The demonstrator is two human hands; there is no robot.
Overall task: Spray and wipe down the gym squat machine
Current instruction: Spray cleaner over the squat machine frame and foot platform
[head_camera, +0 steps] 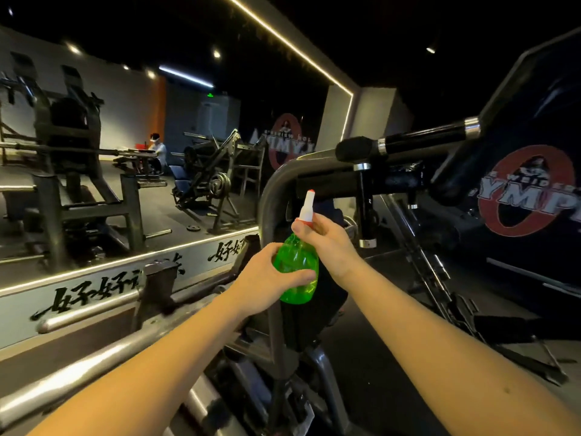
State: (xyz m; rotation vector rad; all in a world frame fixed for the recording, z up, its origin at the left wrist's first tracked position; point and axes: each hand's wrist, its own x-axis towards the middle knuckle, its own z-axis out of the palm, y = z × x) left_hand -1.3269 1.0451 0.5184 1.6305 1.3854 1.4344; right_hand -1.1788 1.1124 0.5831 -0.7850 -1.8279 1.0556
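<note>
Head view, then: what are the hands at?

Both are on the spray bottle [297,272], green and see-through. The left hand [267,278] has its fingers curled round the belly, thumb laid across the front. The right hand [327,243] closes round the neck, thumb up against the white nozzle [307,206] with its red tip.

And the squat machine [273,190]?

Right behind the fingers: a grey curved tube rises past the bottle. Above and beyond the right fingers a black handle [408,143] with chrome collars sticks out, and further that way hangs a dark pad [528,190] with a red ring logo. Whether the steel is wet, I can't tell.

What about the room?

Dim, with a black ceiling and a light strip [283,39] across it. Beyond the left fingers a wall mirror [125,136] shows more machines and a person [157,149] in white. Under it runs a pale band [94,291] of black brushed characters. Below the fingers lie more steel bars.
</note>
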